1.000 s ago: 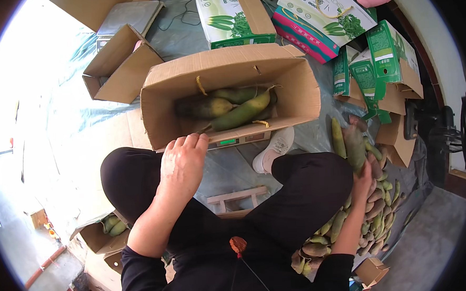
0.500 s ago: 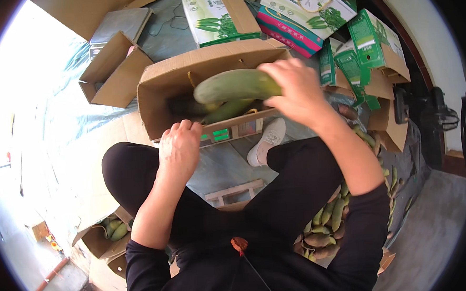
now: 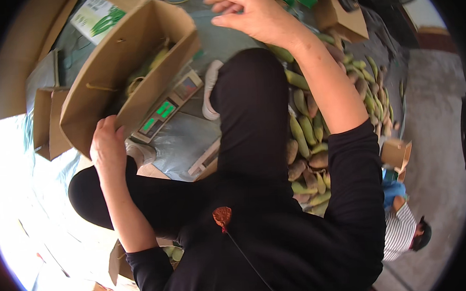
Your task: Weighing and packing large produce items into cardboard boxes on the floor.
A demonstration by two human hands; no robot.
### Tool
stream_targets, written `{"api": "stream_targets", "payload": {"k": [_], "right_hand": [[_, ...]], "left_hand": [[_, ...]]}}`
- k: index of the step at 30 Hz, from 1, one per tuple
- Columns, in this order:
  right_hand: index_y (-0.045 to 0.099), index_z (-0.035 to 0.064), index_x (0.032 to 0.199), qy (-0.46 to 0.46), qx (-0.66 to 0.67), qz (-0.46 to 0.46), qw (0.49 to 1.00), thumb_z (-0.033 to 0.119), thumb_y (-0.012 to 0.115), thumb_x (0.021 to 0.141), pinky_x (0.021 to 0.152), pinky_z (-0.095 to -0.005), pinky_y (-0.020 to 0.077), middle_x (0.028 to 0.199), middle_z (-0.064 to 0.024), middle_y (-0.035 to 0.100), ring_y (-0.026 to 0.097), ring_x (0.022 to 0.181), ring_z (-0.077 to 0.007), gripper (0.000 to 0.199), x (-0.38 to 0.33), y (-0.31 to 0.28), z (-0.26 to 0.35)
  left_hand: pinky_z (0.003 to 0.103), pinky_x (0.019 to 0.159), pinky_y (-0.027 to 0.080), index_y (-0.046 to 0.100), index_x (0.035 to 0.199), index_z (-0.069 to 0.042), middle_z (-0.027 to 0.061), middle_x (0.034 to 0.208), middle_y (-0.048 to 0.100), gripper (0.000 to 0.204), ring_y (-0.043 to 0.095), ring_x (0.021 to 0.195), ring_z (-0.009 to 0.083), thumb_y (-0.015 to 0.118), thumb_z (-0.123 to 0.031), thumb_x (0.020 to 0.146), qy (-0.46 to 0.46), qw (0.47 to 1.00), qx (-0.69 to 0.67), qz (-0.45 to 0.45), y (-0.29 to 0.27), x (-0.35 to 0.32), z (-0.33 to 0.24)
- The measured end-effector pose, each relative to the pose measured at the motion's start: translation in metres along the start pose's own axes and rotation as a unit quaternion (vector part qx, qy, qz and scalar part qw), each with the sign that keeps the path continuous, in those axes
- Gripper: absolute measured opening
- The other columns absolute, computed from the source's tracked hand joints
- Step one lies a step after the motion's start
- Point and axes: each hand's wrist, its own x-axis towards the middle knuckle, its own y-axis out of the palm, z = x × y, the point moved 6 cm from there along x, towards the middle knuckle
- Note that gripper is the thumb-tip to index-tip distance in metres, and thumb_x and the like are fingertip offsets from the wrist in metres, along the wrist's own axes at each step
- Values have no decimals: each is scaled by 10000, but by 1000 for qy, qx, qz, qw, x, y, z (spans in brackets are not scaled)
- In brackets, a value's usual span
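Note:
An open cardboard box (image 3: 127,43) sits on a scale (image 3: 165,108) with green lit digits. My left hand (image 3: 108,144) is closed over the box's near rim at its left end. Inside, green radishes (image 3: 157,61) show only in part, since the near wall hides the rest. My right hand (image 3: 250,13) is in the air to the right of the box, fingers apart and holding nothing. Below and right of that hand, a big heap of green radishes (image 3: 306,128), many brown with soil, spreads over the floor beside my right leg.
A smaller open carton (image 3: 50,121) stands left of the box, and a printed carton (image 3: 97,18) lies behind it. Another open carton (image 3: 339,13) is at the far right. A person in a striped shirt (image 3: 401,234) is low at the right. A carton with radishes (image 3: 121,262) sits at lower left.
My right hand has let go of the green radish over the box and moved away to the right. My left hand stays at the box rim. The view has turned right, toward the heap.

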Motion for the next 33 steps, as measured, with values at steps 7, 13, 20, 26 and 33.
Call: {"api": "stream_targets", "payload": {"k": [7,13,20,26,33], "right_hand": [[603,31,1083,264,61,-44,962,191,684,752,770,-320,482,947,-142,643,621,889,-236,377,-173,17,-173],[642,10,936,239,-200,36,949,235,666,708,733,-424,473,835,-175,631,594,809,-367,322,-369,109,-299],[649,38,762,524,-92,122,838,296,614,723,721,-415,492,776,-201,629,619,792,-341,263,-461,177,-277],[666,57,764,558,-65,137,816,339,625,726,756,-387,499,832,-189,650,630,840,-340,288,-510,223,-285],[643,40,971,494,-35,85,864,296,662,721,833,-417,469,1048,-202,618,585,995,-342,358,-429,242,-314]], "left_hand": [[399,824,465,556,1159,-61,145,1090,596,358,577,990,333,592,-69,803,19,1000,22,-2,2,-2,-1],[387,864,460,530,1220,-87,155,1152,584,410,567,1049,318,594,-94,815,43,999,-9,-2,20,5,-5],[374,861,465,544,1217,-96,134,1137,606,441,589,1036,296,646,-158,792,20,1000,0,-23,9,2,9],[362,859,467,567,1199,-100,137,1109,621,428,603,1022,276,660,-186,791,31,998,-33,-45,14,5,10],[358,864,464,576,1183,-87,134,1115,621,397,600,1033,274,654,-176,804,30,998,-31,-55,19,5,16]]}}
